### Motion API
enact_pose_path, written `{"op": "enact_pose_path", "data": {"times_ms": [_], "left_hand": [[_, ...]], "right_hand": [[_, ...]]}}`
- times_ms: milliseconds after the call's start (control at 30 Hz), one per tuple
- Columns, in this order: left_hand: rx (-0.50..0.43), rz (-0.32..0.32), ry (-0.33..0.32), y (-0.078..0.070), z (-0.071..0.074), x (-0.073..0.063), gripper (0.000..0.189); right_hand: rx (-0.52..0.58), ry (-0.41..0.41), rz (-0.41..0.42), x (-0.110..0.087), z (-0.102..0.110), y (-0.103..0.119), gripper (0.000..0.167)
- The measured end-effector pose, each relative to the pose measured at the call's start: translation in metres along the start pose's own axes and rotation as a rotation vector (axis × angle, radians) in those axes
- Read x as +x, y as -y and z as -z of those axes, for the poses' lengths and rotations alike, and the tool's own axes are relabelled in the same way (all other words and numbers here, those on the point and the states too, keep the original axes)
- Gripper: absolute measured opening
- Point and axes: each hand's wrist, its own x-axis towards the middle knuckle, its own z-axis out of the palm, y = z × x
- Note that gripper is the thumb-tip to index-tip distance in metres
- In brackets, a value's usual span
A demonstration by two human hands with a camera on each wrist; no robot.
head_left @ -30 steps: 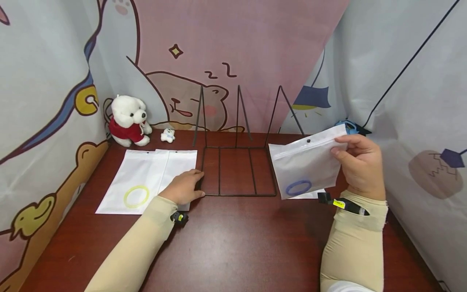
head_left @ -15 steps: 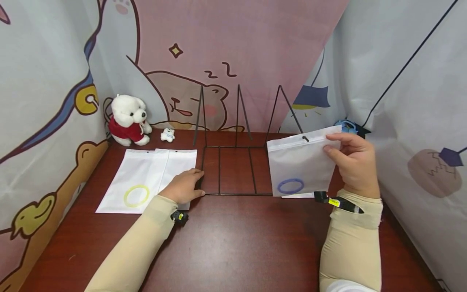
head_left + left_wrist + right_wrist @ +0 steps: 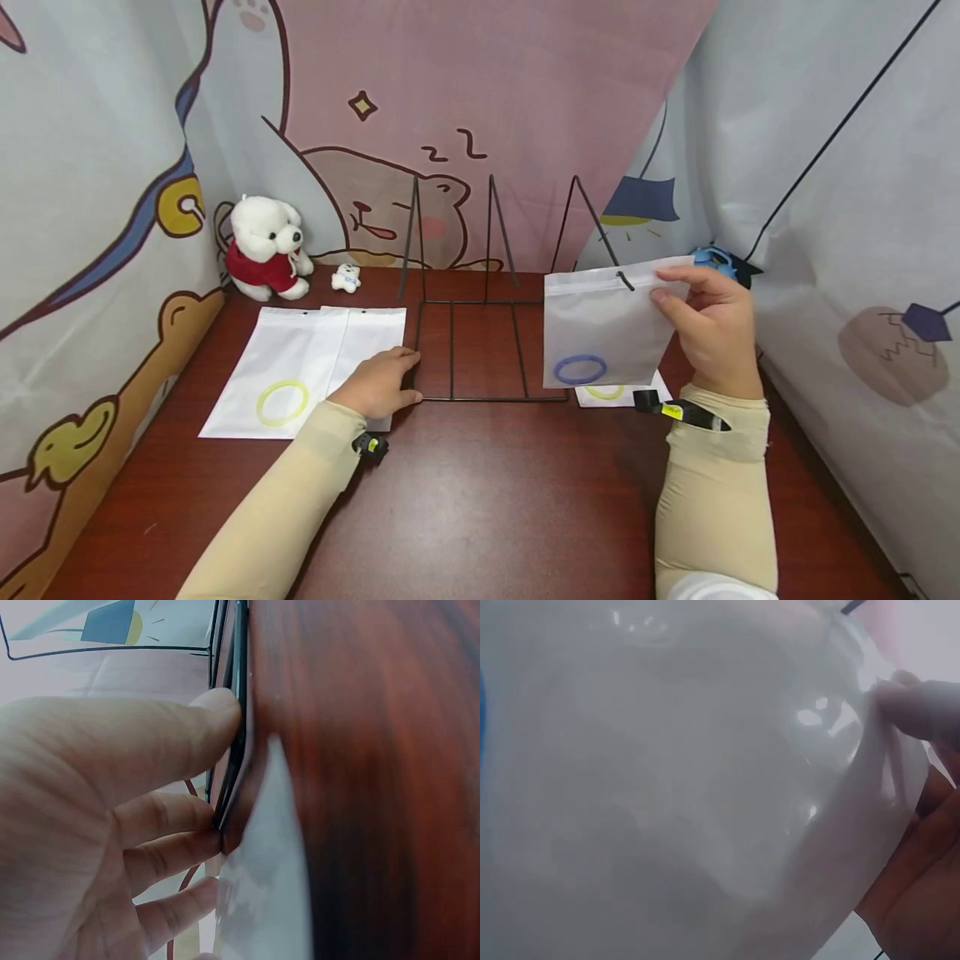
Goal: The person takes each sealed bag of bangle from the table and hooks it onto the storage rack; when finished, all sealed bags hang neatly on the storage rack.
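My right hand [image 3: 712,333] pinches the top right corner of a white zip bag [image 3: 607,321] with a blue ring [image 3: 580,369] in it. The tip of the right prong of a black wire display rack [image 3: 451,350] pokes through the bag's hang hole. In the right wrist view the shiny bag [image 3: 667,787] fills most of the picture, its edge between thumb and fingers. My left hand [image 3: 378,387] holds the front left corner of the rack's base. The left wrist view has thumb and fingers on either side of the base wire [image 3: 241,667].
Two white bags [image 3: 247,358] lie overlapping at the left, with a yellow ring [image 3: 259,408] showing. Another bag [image 3: 626,398] lies under the held one. A plush dog [image 3: 266,250], a small white toy [image 3: 346,278] and a blue object [image 3: 715,261] stand at the back.
My right hand has moved left with the bag, so its hole has passed over the right prong's tip. The bag has straightened. My left hand stays put on the rack.
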Motion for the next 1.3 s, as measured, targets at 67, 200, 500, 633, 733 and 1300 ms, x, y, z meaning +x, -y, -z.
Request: {"op": "enact_pose_path", "data": {"times_ms": [67, 200, 500, 633, 733, 1300], "left_hand": [[-0.001, 0.002, 0.001, 0.000, 0.000, 0.000, 0.075], [-0.002, 0.004, 0.006, 0.000, 0.000, 0.001, 0.075], [0.003, 0.000, 0.001, 0.001, -0.001, 0.002, 0.075], [0.000, 0.001, 0.004, 0.000, 0.000, 0.000, 0.075], [-0.001, 0.000, 0.005, -0.001, 0.001, 0.000, 0.075], [-0.002, 0.005, 0.018, -0.001, 0.001, 0.000, 0.075]], "right_hand": [[-0.027, -0.019, -0.010, 0.003, -0.002, -0.001, 0.024], [-0.090, -0.049, -0.022, 0.010, -0.005, -0.005, 0.023], [-0.162, -0.073, -0.018, 0.023, -0.011, -0.014, 0.024], [-0.169, -0.072, -0.047, 0.029, -0.013, -0.018, 0.024], [-0.178, -0.079, -0.064, 0.033, -0.015, -0.020, 0.023], [-0.283, -0.135, -0.148, 0.060, -0.028, -0.040, 0.023]]}}
